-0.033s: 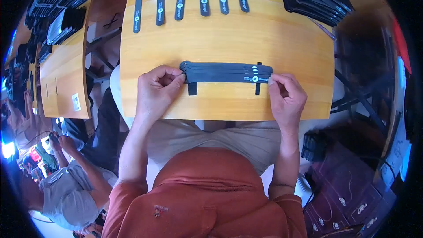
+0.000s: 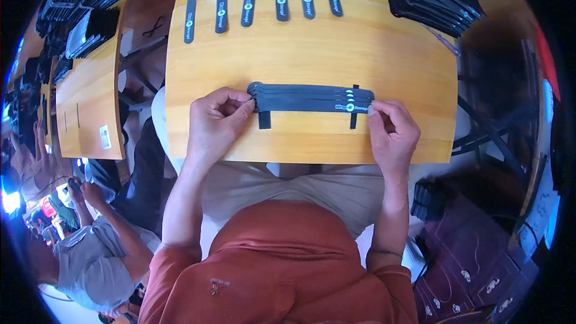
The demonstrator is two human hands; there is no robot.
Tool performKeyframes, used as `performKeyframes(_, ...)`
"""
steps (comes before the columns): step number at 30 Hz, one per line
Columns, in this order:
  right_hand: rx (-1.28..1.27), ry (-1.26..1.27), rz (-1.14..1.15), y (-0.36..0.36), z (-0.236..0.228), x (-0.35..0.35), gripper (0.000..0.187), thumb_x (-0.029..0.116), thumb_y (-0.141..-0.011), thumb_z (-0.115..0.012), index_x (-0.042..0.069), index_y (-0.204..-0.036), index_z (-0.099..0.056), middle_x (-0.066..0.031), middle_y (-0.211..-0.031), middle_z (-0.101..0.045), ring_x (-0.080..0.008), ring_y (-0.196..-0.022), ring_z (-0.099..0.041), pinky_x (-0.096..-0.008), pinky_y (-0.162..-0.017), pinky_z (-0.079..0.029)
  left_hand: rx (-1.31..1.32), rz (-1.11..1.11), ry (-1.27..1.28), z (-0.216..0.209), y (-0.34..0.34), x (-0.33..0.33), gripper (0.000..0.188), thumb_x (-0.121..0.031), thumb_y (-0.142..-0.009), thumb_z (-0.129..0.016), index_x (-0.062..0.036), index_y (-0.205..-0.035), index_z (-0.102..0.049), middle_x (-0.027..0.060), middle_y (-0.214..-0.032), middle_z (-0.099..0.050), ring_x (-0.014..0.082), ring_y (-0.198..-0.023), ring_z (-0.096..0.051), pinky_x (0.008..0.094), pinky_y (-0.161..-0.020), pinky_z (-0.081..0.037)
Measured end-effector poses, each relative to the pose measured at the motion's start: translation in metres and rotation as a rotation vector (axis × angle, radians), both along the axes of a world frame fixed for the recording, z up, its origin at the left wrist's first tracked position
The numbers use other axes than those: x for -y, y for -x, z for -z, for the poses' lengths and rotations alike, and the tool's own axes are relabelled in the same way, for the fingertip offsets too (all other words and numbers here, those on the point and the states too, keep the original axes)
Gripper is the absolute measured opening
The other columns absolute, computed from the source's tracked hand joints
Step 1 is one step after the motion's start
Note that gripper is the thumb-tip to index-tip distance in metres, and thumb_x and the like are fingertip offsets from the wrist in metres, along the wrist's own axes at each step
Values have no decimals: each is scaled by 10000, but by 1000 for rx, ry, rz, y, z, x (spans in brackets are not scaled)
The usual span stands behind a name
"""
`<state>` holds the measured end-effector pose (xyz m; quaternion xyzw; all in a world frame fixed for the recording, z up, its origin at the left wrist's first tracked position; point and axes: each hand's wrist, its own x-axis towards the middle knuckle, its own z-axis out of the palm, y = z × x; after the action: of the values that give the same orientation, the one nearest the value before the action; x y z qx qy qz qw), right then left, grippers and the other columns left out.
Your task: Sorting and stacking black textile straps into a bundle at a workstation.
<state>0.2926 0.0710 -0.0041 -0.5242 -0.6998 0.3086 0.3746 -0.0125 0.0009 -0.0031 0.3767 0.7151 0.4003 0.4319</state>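
Note:
A stack of overlapping dark grey straps [image 2: 300,97] lies across the wooden table in front of me, with pale printing near the right end. My left hand [image 2: 217,125] pinches the stack's left end between thumb and fingers. At the right end, my right hand [image 2: 393,135] closes thumb and fingertips on the straps in the same way. Beneath the stack, a short black strip [image 2: 264,120] sticks out toward me at the left. A narrower black strip [image 2: 354,121] crosses under it at the right and shows on both sides.
Several single straps [image 2: 248,3] lie apart in a row along the table's far side. A pile of black straps [image 2: 432,0] sits at the far right, a thin screwdriver-like tool [image 2: 443,41] beside it. Another table [image 2: 90,102] with black stacks stands left, near a seated person [image 2: 99,258].
The whole view has shifted very slightly. Both hands keep their hold at the ends of the strap stack.

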Motion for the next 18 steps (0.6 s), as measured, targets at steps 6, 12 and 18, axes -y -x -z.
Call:
performKeyframes(6, 13, -33, 21, -2, 4, 0, 74, -31, -893, -724, -21, -965, -710, -114, -891, -706, -164, -719, -679, -277, -643, -533, -6, 26, -34, -2, -3, -2, 80, -24, -914, -768, 33, -966, -748, -11, -773, -696, 26, -664, -571, 202, -606, -486)
performKeyframes(12, 35, -8, 22, -3, 2, 0, 96, -33, -899, -724, -17, -993, -722, -105, -905, -707, -150, -715, -673, -264, -636, -529, -32, 61, -65, -5, -3, -2, 70, -13, -932, -758, 32, -977, -730, -6, -766, -692, 32, -650, -598, 188, -588, -480)
performKeyframes(18, 39, -5, 18, -4, 3, 0, 97, -30, -893, -728, -15, -989, -723, -102, -890, -703, -150, -712, -665, -272, -635, -523, -41, 69, -57, -5, -4, -3, 73, -25, -935, -761, 29, -973, -730, -5, -765, -689, 34, -645, -598, 192, -582, -485)
